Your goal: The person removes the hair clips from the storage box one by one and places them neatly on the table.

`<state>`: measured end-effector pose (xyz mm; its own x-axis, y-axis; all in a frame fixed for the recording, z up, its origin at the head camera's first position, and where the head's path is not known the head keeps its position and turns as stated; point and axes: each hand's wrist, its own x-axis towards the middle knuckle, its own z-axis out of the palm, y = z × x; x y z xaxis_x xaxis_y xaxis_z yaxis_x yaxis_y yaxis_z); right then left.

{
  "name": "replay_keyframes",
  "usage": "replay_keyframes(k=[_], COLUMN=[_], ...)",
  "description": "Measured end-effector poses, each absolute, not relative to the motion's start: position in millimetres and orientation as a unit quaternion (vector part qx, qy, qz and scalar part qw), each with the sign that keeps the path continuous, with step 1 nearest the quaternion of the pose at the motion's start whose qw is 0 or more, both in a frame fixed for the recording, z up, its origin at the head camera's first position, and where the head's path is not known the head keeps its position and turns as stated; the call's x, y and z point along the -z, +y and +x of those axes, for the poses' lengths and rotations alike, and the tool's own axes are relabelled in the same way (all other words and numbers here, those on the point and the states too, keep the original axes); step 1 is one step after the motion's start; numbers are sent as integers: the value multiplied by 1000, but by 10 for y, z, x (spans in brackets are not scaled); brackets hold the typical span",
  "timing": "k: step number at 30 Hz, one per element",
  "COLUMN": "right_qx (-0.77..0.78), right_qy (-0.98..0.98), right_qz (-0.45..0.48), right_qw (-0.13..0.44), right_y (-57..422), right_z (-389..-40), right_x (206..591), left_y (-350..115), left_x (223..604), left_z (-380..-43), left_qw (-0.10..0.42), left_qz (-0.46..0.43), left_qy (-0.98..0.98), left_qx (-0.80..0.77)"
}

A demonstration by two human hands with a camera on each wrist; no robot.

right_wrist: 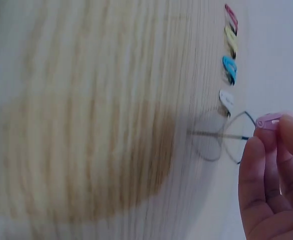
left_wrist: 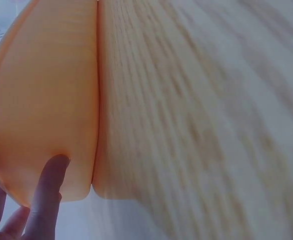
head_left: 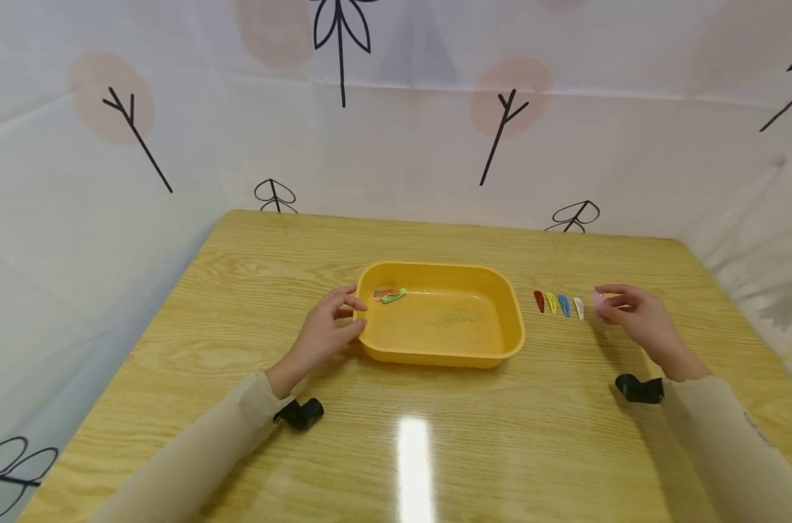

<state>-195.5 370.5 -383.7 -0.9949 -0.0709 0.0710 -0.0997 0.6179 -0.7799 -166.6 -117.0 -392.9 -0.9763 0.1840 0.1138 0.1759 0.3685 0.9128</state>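
Between the right hand's [head_left: 641, 323] thumb and fingertips is a pink snap hair clip [right_wrist: 269, 121], held above the table. To its left, a white clip [head_left: 579, 308], a blue clip [head_left: 564, 305], a yellow clip [head_left: 551, 302] and a red clip [head_left: 539, 301] lie in a row on the wood. The left hand [head_left: 327, 323] grips the left end of a yellow plastic basin [head_left: 442, 359], its fingers at the rim. In the left wrist view one digit presses the basin's outer wall [left_wrist: 51, 100]. Several orange, green and other clips [head_left: 391, 295] lie inside the basin's left part.
The wooden table [head_left: 396, 414] ends at a pale printed cloth [head_left: 409, 160] behind and at the sides. Black wrist mounts [head_left: 639, 389] hang by both sleeves. A bright light reflection [head_left: 413, 465] falls on the near tabletop.
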Motion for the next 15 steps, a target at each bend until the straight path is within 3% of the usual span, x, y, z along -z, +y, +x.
replay_keyframes(k=[15], right_qx=[-366], right_qy=[-929], right_qz=[43], right_qw=[-17], right_y=[3815], right_z=[-2117], right_x=[3911], left_y=[-1166], left_x=[3915], left_z=[-1668], left_qw=[-9], left_qz=[120], left_qy=[830], left_qx=[-544])
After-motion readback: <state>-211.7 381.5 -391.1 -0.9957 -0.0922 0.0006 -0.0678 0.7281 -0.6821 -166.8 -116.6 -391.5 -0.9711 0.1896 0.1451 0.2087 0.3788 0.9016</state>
